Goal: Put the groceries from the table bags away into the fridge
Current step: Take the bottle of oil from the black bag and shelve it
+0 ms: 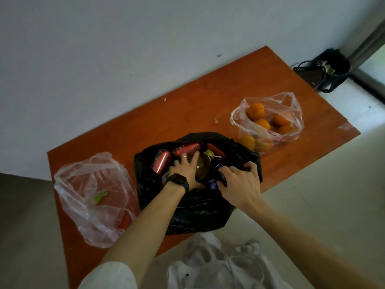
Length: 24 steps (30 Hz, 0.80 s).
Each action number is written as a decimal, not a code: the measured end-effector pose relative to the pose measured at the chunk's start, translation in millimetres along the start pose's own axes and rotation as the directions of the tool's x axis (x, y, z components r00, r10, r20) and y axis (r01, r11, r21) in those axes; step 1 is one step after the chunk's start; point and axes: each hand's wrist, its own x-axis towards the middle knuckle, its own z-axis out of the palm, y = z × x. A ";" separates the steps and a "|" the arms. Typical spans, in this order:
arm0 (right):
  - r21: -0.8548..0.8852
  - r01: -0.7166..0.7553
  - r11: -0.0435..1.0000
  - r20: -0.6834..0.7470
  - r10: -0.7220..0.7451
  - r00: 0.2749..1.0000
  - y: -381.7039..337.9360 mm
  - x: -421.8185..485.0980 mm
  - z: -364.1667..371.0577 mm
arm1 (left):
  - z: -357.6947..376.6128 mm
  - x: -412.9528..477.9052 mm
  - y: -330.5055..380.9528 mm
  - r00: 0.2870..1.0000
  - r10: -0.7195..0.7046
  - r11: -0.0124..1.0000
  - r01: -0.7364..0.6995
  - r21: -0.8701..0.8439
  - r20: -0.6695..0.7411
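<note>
A black plastic bag stands open on the orange table, near its front edge. Inside it lie red cans and a yellowish bottle with a yellow cap. My left hand, with a watch on the wrist, reaches into the bag and rests spread on the bottle. My right hand curls round a blue packet at the bag's right side. A clear bag of oranges sits to the right. A clear, almost empty bag lies at the left.
A white wall runs behind the table. A dark bag with cables sits on the floor past the table's far right corner. Pale floor shows to the right, and my white clothing at the bottom.
</note>
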 end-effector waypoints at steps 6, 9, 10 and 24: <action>-0.015 -0.019 1.000 -0.096 0.018 0.995 -0.3 12.0 21.5 | 6.2 17.8 -5.9 1.000 -0.022 1.000 0.022 -0.009 -0.012; 0.008 -0.119 0.993 0.093 0.118 0.989 1.6 9.0 38.1 | 5.0 21.6 -8.5 1.000 -0.020 0.998 0.021 -0.053 0.017; 0.026 -0.171 0.985 0.124 0.166 0.978 3.2 7.9 42.0 | 5.4 21.2 -9.2 1.000 -0.012 0.998 0.013 -0.054 0.010; 0.009 -0.232 0.973 0.166 0.227 0.959 2.9 -1.2 34.8 | -13.0 -25.3 -29.8 0.967 0.145 0.975 -0.175 -0.135 -0.209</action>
